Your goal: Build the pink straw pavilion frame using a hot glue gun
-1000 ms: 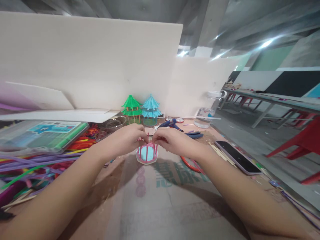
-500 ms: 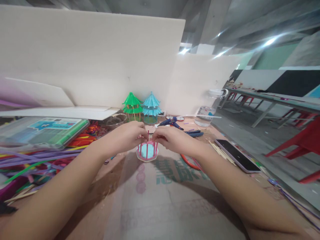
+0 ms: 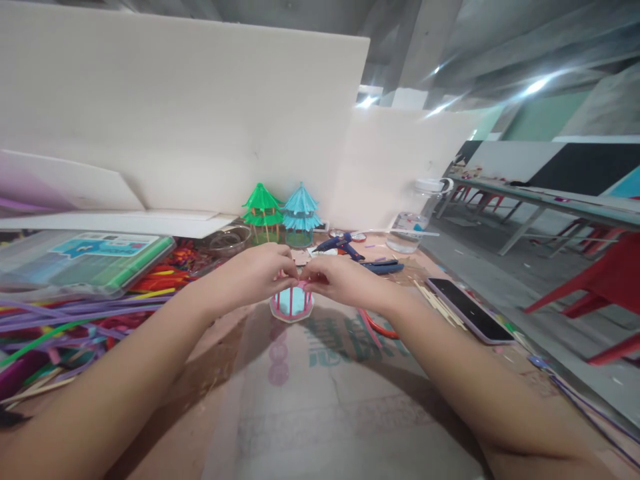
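Observation:
A small model pavilion base [image 3: 291, 305], with pink posts around a light blue floor and a pale many-sided rim, stands upright on the work surface. My left hand [image 3: 270, 267] reaches over its left side, fingers curled and pinched at the tops of the posts. From the other side, my right hand [image 3: 333, 279] has its thumb and fingertips closed on the posts at the right. The fingers hide the far posts and most of the upper edge. Behind my hands stand two finished-looking pavilions, one green [image 3: 262, 212] and one blue [image 3: 301, 215].
A blue glue gun [image 3: 341, 245] and dark-handled pliers [image 3: 383, 267] lie beyond my right hand. Further right are thin sticks [image 3: 439, 305], a phone [image 3: 470, 310] and a water bottle [image 3: 414, 217]. Colourful strips [image 3: 75, 320] and a plastic case [image 3: 85, 263] crowd the left.
My fingertips have come slightly lower and closer together over the posts. A pink post that stuck up between them is now hidden. The view has shifted a little.

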`<state>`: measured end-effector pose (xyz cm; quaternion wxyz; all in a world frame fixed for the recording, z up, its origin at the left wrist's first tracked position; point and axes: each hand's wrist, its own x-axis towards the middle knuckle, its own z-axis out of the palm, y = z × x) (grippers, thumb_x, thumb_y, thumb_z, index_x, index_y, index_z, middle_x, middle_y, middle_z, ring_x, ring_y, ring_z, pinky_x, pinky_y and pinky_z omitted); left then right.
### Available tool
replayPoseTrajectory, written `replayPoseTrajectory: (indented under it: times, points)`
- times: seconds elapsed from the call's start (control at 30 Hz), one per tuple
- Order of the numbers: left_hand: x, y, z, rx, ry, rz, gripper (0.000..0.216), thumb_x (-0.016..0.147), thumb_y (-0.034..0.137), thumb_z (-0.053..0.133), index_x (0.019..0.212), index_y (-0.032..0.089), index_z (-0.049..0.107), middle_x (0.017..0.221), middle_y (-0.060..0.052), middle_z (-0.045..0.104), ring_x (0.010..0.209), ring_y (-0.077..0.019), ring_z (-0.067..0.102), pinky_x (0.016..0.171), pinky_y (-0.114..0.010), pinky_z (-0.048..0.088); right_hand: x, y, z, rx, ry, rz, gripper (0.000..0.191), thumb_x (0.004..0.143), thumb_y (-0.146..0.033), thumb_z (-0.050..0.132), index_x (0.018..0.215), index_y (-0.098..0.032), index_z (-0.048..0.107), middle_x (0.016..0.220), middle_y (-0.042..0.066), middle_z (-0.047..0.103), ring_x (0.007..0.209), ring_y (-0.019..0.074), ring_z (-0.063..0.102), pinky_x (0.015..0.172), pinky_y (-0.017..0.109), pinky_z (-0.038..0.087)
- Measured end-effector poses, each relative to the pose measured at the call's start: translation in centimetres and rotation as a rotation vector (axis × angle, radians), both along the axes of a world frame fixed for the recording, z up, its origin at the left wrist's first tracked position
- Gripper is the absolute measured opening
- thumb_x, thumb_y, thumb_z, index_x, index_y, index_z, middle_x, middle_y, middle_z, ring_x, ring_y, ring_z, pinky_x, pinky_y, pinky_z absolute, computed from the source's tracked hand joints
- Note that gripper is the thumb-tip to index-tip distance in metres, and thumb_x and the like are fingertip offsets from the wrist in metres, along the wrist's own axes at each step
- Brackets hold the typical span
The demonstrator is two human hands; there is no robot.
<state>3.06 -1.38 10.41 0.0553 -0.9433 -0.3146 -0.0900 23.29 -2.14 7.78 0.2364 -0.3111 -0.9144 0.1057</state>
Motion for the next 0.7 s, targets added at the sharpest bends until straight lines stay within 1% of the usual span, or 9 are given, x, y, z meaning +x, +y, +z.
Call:
replayPoseTrajectory:
  times: [0.2, 0.37, 0.43, 0.53, 0.6, 0.7]
  points:
    - [0.18, -0.33, 0.36, 0.009, 0.027, 0.056, 0.023, 0.092, 0.030, 0.056, 0.087, 0.017, 0.075, 0.089, -0.007, 0.068, 0.081, -0.0174, 0.061, 0.068, -0.027, 0.041, 0.07, 0.04, 0.10, -0.047, -0.040, -0.062, 0.011, 0.090, -0.017, 0.060, 0.080, -0.014, 0.064, 0.071, 0.000, 0.060, 0.065, 0.0111, 0.050, 0.060, 0.022, 0.031]
    - [0.10, -0.35, 0.37, 0.004, 0.032, 0.048, 0.025, 0.092, 0.032, 0.056, 0.086, 0.017, 0.075, 0.088, -0.007, 0.067, 0.080, -0.0181, 0.061, 0.067, -0.027, 0.041, 0.24, 0.12, 0.06, -0.054, -0.039, -0.067, 0.012, 0.091, -0.020, 0.060, 0.083, -0.014, 0.066, 0.073, 0.001, 0.062, 0.065, 0.0112, 0.050, 0.059, 0.022, 0.031]
    - [0.02, -0.27, 0.23, -0.001, 0.003, 0.042, 0.021, 0.091, 0.030, 0.057, 0.090, 0.018, 0.074, 0.091, -0.006, 0.067, 0.082, -0.0187, 0.061, 0.069, -0.028, 0.042, 0.28, 0.18, 0.00, -0.045, -0.040, -0.063, 0.010, 0.090, -0.019, 0.061, 0.083, -0.014, 0.067, 0.073, 0.001, 0.063, 0.065, 0.0111, 0.051, 0.059, 0.022, 0.031]
    - [-0.03, -0.20, 0.04, -0.038, -0.074, 0.000, 0.017, 0.090, 0.021, 0.057, 0.099, 0.020, 0.072, 0.100, -0.006, 0.067, 0.091, -0.0183, 0.062, 0.075, -0.027, 0.043, 0.31, 0.28, -0.08, -0.040, -0.041, -0.061, 0.007, 0.089, -0.016, 0.062, 0.085, -0.014, 0.068, 0.075, 0.001, 0.065, 0.066, 0.0113, 0.052, 0.060, 0.022, 0.032]
    - [-0.02, -0.15, -0.02, -0.075, -0.108, -0.055, 0.018, 0.089, 0.015, 0.055, 0.098, 0.020, 0.071, 0.102, -0.005, 0.067, 0.094, -0.0172, 0.061, 0.077, -0.026, 0.043, 0.32, 0.33, -0.12, -0.041, -0.034, -0.053, 0.007, 0.088, -0.014, 0.062, 0.088, -0.014, 0.069, 0.077, 0.001, 0.066, 0.067, 0.0114, 0.052, 0.061, 0.022, 0.032]
    - [0.01, -0.03, -0.05, -0.102, -0.120, -0.111, 0.018, 0.091, 0.015, 0.053, 0.092, 0.019, 0.071, 0.096, -0.004, 0.068, 0.086, -0.0147, 0.061, 0.072, -0.023, 0.041, 0.31, 0.36, -0.19, -0.027, -0.018, -0.037, 0.008, 0.088, -0.013, 0.062, 0.089, -0.014, 0.070, 0.077, 0.001, 0.066, 0.068, 0.0114, 0.052, 0.062, 0.022, 0.033]
